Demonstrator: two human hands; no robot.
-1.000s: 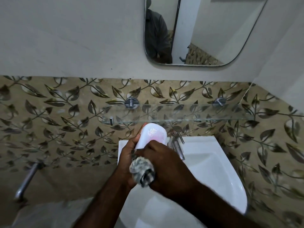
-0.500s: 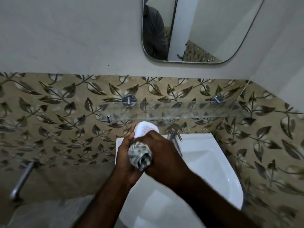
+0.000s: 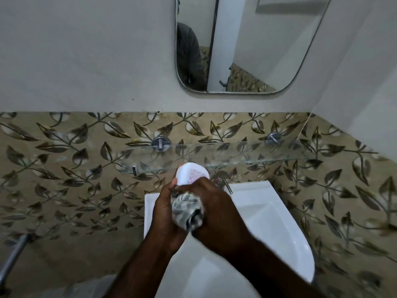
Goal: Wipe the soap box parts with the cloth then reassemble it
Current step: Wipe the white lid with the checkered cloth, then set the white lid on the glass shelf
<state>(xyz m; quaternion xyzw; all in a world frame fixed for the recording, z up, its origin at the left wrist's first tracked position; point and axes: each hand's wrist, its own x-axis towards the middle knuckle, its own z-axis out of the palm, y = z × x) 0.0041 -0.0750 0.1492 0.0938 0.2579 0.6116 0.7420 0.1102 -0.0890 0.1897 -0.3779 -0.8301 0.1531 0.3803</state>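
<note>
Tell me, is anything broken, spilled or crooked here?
Nothing stands out. The left hand holds the soap box and the right hand holds the cloth against it, over the sink. The shelf sits on its pegs, and no crack shows in the mirror.

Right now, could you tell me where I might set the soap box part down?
Bare: the glass shelf, and the sink rim right of the tap. Crowded: left of the tap, where the left hand holds the soap box part and the right hand the cloth.
</note>
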